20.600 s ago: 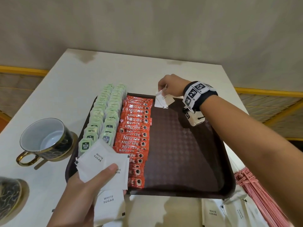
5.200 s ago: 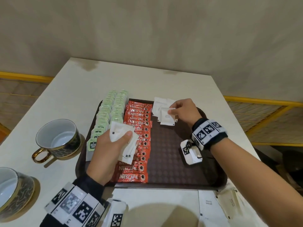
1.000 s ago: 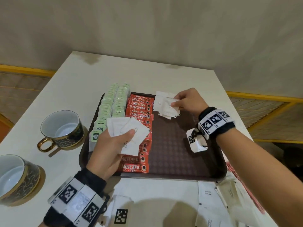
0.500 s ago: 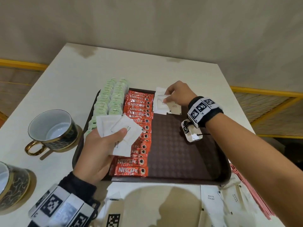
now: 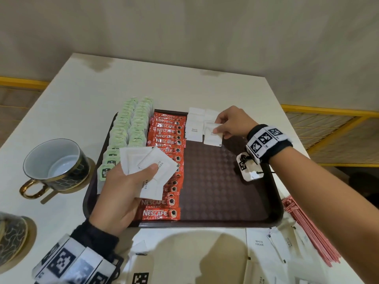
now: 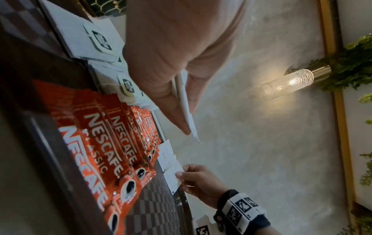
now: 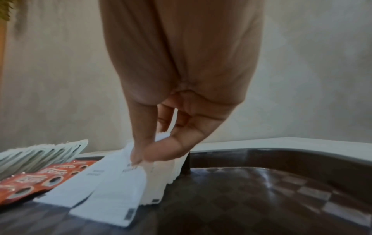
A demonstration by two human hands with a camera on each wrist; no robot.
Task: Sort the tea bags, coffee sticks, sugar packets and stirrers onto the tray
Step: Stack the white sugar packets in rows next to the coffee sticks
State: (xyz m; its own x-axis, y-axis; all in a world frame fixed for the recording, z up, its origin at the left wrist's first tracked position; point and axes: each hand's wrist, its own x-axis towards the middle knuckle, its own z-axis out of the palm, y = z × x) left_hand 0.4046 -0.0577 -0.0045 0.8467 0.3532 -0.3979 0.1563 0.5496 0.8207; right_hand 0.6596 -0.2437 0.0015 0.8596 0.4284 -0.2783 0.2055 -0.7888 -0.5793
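- Done: green tea bags [image 5: 131,128] and Nescafé sticks [image 5: 167,160] laid in rows on the brown tray [image 5: 225,191].
- Under way: right hand [image 5: 231,123] pinching one white sugar packet [image 5: 213,136] at the tray's far end; left hand [image 5: 123,191] clutching a fan of sugar packets [image 5: 147,167].
- Left: loose packets [image 5: 264,244] and red stirrers [image 5: 311,232] off the tray.
- Only in right wrist view: placed packets overlapping, leaning on the rim.

This looks like a café or hotel refreshment corner. A white table [image 5: 86,103] stands against a plain plastered wall [image 5: 184,33], bearing a dark serving tray [image 5: 225,181]. Left of the tray stand gold-trimmed cups [image 5: 55,165] on saucers. On the wall above the tray glows a brass-and-glass sconce [image 6: 289,81], with green foliage [image 6: 350,70] beside it.
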